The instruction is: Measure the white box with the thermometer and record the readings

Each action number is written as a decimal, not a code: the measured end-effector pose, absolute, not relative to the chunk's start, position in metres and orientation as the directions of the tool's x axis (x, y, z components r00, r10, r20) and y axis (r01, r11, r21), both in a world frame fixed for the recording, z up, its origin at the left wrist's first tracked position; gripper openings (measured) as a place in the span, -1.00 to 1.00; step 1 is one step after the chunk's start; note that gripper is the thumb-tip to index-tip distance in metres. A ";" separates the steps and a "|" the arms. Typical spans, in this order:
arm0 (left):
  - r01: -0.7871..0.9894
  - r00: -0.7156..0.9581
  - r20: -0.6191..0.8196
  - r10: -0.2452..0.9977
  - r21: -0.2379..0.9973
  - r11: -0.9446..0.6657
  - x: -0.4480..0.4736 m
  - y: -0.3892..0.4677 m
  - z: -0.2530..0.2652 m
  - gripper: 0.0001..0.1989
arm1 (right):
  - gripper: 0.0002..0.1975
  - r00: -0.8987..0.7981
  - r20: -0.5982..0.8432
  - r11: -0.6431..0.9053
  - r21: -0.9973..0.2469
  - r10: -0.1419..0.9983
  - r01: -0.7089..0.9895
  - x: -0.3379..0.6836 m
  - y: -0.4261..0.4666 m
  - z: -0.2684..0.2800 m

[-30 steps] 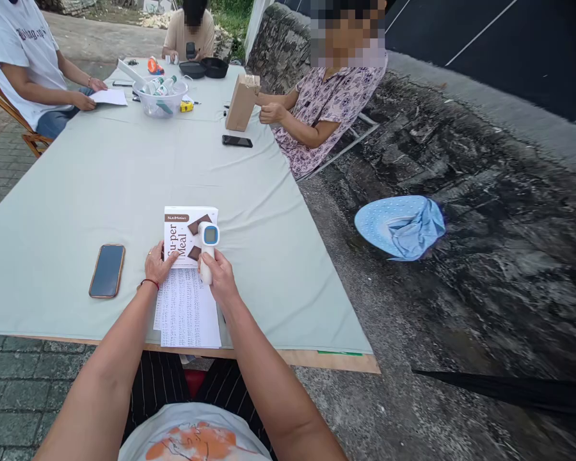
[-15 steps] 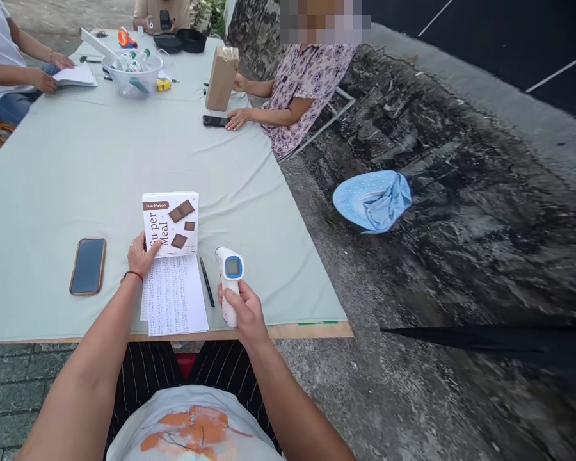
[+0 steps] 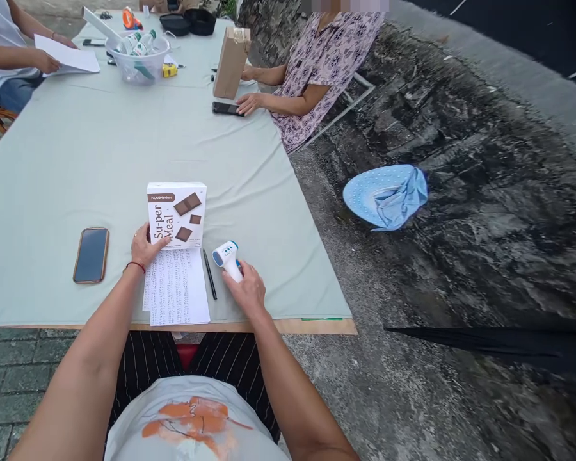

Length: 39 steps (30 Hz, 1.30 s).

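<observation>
My left hand [image 3: 146, 246] grips the lower left corner of a white "Su-per Meal" box [image 3: 192, 221], thumb across its front. The box is upright at the top edge of some printed sheets [image 3: 175, 288]. In my right hand [image 3: 248, 288] is a white and blue infrared thermometer [image 3: 227, 257], tilted to the left, its handle inside my closed fingers. A dark pen [image 3: 210, 275] lies between the sheets and the thermometer. To the left of my left hand a smartphone [image 3: 91, 255] rests on the table.
The cloth-covered table [image 3: 115, 147] carries a clear plastic basin [image 3: 139, 67] with bottles, a yellow box [image 3: 169, 70] and black cases [image 3: 199, 22]. At right, a person sits by a cardboard box [image 3: 231, 64] and a phone [image 3: 228, 109]. Another at left holds papers [image 3: 72, 59]. A blue hat [image 3: 386, 197] lies beyond the table.
My right hand has turned the thermometer: its screen faced me before, and now its buttoned side shows with the head pointing left. My left hand still holds the box. The view has shifted slightly.
</observation>
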<state>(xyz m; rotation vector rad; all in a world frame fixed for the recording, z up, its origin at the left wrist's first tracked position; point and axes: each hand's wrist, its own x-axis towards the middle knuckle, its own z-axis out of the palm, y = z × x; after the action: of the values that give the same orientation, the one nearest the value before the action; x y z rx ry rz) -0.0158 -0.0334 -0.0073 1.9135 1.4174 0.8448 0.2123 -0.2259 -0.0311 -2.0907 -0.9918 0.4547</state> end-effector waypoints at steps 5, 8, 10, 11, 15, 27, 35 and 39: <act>0.574 0.233 0.192 0.953 0.764 -0.294 -0.015 -0.033 -0.015 -0.32 | -0.51 0.577 0.131 -0.451 -0.495 0.806 0.743 0.233 -0.218 -0.056; 0.584 0.246 0.231 0.941 0.740 -0.334 -0.015 -0.033 -0.019 -0.31 | -0.51 0.563 0.284 -0.413 -0.446 0.776 0.794 0.234 -0.219 -0.053; 0.590 0.274 0.239 0.932 0.723 -0.359 -0.015 -0.033 -0.020 -0.30 | -0.60 0.512 0.357 -0.321 -0.472 0.782 0.821 0.227 -0.218 -0.048; 0.593 0.286 0.238 0.928 0.717 -0.367 -0.015 -0.033 -0.020 -0.30 | -0.66 0.475 0.357 -0.265 -0.501 0.804 0.824 0.221 -0.216 -0.046; 0.602 0.314 0.218 0.924 0.707 -0.371 -0.014 -0.034 -0.020 -0.28 | -0.74 0.362 0.216 -0.174 -0.591 0.907 0.787 0.194 -0.204 -0.045; 0.607 0.292 0.226 0.929 0.707 -0.363 -0.007 -0.039 -0.018 -0.30 | -0.59 0.410 0.048 -0.005 -0.992 0.911 0.126 0.191 -0.209 -0.034; 0.600 0.281 0.220 0.934 0.720 -0.350 -0.004 -0.044 -0.015 -0.29 | -0.72 0.474 0.001 -0.007 -1.000 0.881 0.016 0.164 -0.214 -0.025; 0.595 0.290 0.217 0.932 0.722 -0.353 -0.003 -0.045 -0.014 -0.30 | -0.66 0.448 -0.006 -0.041 -0.997 0.894 0.069 0.161 -0.209 -0.027</act>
<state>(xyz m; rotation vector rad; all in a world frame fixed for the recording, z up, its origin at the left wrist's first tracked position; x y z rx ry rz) -0.0031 -0.0452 -0.0138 2.0486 1.3603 0.8615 0.1608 -0.2089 -0.0271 -1.4665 -0.9004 0.8390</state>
